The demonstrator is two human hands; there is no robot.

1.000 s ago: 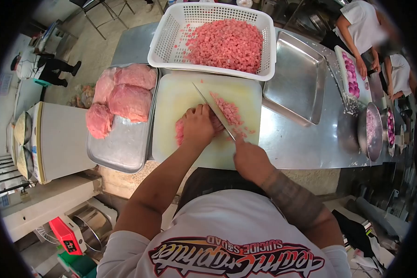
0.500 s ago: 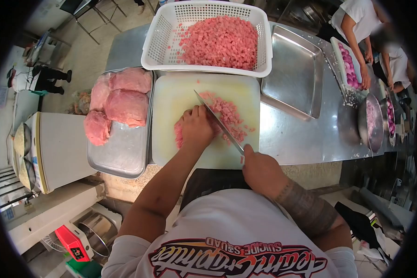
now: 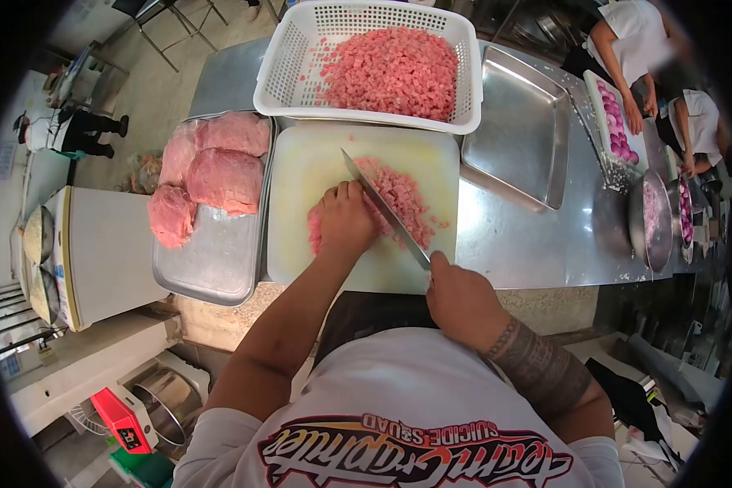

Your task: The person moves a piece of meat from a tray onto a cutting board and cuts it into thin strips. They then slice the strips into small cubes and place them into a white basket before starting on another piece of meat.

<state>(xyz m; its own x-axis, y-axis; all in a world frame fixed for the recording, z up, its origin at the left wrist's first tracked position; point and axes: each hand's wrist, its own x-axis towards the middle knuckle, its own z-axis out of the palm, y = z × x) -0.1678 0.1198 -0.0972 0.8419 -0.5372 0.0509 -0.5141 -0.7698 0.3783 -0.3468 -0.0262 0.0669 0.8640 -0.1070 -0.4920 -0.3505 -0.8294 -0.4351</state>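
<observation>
On a pale cutting board lies a heap of diced pink meat. My left hand presses down on a piece of meat at the heap's left side, its fingers curled and drawn together. My right hand is wrapped round the handle of a long knife. The blade slants up and left across the board, close beside my left fingertips, between the left hand and the diced meat.
Behind the board stands a white perforated basket of diced meat. A metal tray with large meat pieces is left, an empty steel tray right. Two co-workers handle purple onions at far right. Another person stands far left.
The view has shifted slightly. My hands and the knife keep nearly the same places on the board, with the knife still beside my left fingers.
</observation>
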